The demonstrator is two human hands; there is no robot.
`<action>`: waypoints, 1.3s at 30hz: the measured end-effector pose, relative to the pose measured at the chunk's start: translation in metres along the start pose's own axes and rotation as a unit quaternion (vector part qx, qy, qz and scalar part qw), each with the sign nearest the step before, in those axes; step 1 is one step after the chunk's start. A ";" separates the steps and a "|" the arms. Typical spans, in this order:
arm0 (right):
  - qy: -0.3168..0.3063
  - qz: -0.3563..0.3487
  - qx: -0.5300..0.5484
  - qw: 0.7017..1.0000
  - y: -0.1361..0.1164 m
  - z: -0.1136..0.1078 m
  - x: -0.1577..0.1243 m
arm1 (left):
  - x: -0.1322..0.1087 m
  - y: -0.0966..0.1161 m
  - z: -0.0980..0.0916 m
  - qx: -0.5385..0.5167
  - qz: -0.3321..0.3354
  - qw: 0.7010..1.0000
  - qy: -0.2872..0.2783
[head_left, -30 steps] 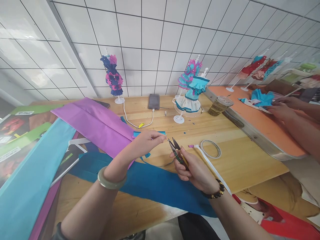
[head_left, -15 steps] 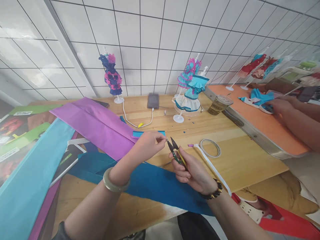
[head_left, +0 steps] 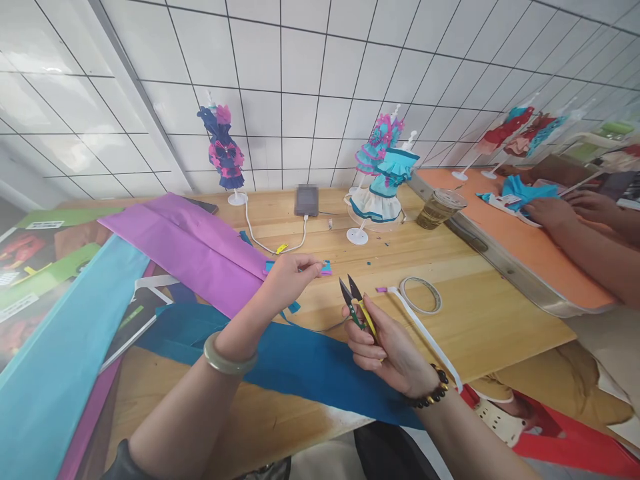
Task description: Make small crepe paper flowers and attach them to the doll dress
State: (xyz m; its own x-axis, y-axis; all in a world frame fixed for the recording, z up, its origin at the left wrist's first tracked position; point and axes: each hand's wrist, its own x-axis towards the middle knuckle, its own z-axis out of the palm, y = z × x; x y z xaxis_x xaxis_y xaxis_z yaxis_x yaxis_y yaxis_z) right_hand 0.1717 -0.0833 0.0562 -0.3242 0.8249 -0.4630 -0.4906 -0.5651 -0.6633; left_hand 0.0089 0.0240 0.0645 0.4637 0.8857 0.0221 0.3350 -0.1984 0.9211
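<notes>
left hand: fingers pinched shut on a small blue-and-pink paper piece, held just above the light wooden tabletop; pale green bangle on wrist.
right hand: clenched round yellow-handled black thread snips, blades parted, tips pointing up and away, just right of the l. fingertips, not touching the paper piece.
under both hands: long dark blue paper sheet across the near table edge.
left of l. hand: purple paper sheet, touching the wrist side; further left a light blue sheet.
right of r. hand: ring of white tape w/ loose strip, near.
beyond hands: small paper dresses on white stands, grey power bank w/ white cable.
far right: another person's hands on turquoise cloth, orange board.
</notes>
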 end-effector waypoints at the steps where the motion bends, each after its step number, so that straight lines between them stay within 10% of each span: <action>1: 0.020 -0.030 -0.024 0.999 0.000 0.000 0.001 | 0.000 0.000 0.001 -0.027 -0.011 0.999 -0.017; 8: 0.236 -0.294 -0.345 0.860 -0.012 -0.001 0.006 | -0.005 0.005 0.006 -0.074 0.004 0.992 -0.097; 25: 0.264 -0.386 -0.528 0.708 -0.011 0.002 0.013 | -0.009 0.013 0.013 0.004 -0.004 0.989 -0.145; 33: 0.261 -0.396 -0.522 0.709 -0.012 -0.001 0.016 | -0.009 0.011 0.016 -0.027 -0.015 0.988 -0.150; 39: 0.247 -0.317 -0.420 0.814 -0.019 0.003 0.012 | -0.005 0.003 0.013 -0.067 -0.049 0.991 -0.108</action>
State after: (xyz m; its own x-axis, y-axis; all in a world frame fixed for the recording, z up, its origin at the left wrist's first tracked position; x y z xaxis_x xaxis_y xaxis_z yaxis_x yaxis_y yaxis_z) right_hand 0.1744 -0.0627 0.0653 0.2445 0.9657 0.0876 0.3606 -0.0067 -0.9327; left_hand 0.0181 0.0137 0.0623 0.6031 0.7852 -0.1407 0.2818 -0.0447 0.9584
